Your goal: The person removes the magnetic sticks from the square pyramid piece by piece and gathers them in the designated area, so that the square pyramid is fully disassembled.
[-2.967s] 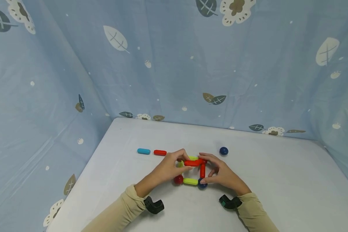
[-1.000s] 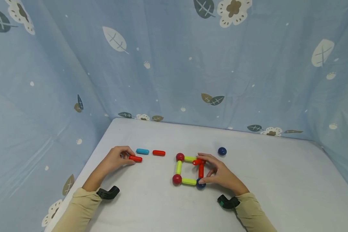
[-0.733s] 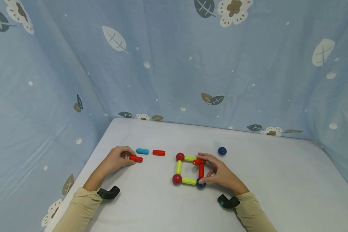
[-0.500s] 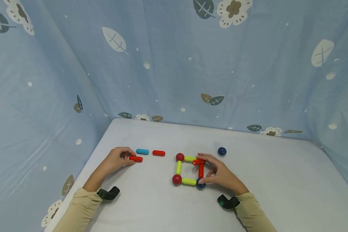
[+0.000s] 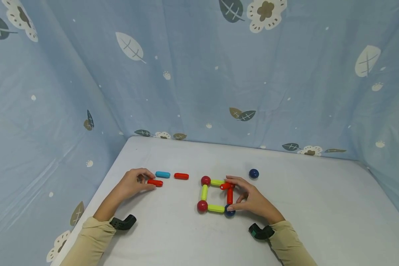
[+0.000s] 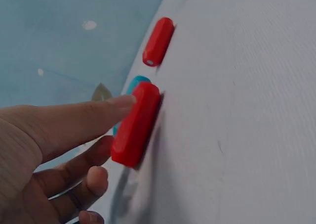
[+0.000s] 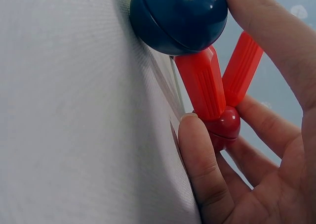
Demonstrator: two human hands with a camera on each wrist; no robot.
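Note:
My left hand pinches a red magnetic stick low over the table, at the left; thumb and fingertips are on its near end. At the middle lies a square frame of magnetic sticks and balls: yellow-green sticks, two red balls at the left corners, a blue ball at the near right. My right hand grips its right side, thumb on the blue ball, other fingers round the far red ball. Between these balls runs a red stick; another red stick juts up from the far ball.
Behind the left hand lie a light-blue stick and a red stick on the white table. A loose blue ball sits beyond the right hand. Patterned blue cloth walls the back and left.
Three seconds ago my left hand held a red stick at the frame; it has since moved left and stays there with a red stick. The right hand keeps its grip.

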